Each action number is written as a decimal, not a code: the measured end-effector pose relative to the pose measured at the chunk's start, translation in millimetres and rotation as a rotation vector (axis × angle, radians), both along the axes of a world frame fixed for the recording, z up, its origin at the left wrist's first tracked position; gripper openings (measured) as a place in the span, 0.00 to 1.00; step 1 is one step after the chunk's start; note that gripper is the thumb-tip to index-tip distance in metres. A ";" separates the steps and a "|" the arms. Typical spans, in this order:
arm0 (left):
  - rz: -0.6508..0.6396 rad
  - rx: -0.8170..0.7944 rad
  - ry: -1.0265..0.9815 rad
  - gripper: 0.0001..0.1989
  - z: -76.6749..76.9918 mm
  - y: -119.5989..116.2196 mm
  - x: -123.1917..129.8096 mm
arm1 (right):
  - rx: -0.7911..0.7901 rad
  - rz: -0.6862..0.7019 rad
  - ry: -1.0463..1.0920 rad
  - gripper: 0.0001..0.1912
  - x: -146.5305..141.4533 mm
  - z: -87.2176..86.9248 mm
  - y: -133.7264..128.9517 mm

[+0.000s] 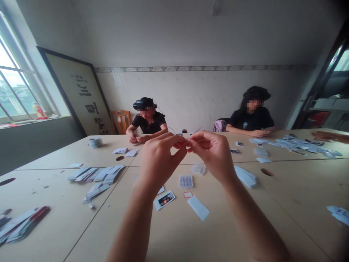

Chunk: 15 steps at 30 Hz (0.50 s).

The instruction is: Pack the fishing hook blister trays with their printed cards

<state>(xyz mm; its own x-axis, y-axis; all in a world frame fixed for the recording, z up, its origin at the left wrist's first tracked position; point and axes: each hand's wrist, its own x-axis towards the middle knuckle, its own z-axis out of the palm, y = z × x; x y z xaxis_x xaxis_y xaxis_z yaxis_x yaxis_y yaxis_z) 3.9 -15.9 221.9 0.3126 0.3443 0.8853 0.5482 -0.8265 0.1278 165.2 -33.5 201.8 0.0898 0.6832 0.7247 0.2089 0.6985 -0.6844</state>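
Note:
Both of my hands are raised above the table, their fingertips meeting near the centre of the view. My left hand (162,158) pinches thumb against fingers, and my right hand (211,153) does the same beside it. Whatever lies between the fingertips is too small to name. Below them on the table sit a clear compartment box (185,181) and a second small box (199,169). Nearer to me are a card with a dark picture (165,200), a small red-edged label (188,195) and a white paper strip (198,207).
Piles of paper strips (95,174) lie at left, with another stack (23,223) at the near left. White strips (245,177) lie right of my hands. Two people sit across the table (272,203); another person's hand reaches over scattered papers (297,143) at far right.

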 end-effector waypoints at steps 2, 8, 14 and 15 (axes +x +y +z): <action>0.018 0.029 -0.007 0.05 -0.9 1.2 1.5 | 0.004 -0.021 -0.008 0.07 -1.0 0.5 -0.5; 0.147 0.159 0.007 0.05 -4.3 3.0 8.6 | 0.040 -0.125 -0.014 0.05 -4.1 0.2 2.2; 0.221 0.241 -0.010 0.08 -6.7 1.2 13.5 | 0.050 -0.130 0.040 0.06 -6.9 -0.9 2.0; 0.221 0.243 -0.015 0.08 -6.7 1.0 13.9 | 0.048 -0.127 0.041 0.06 -7.1 -0.8 1.5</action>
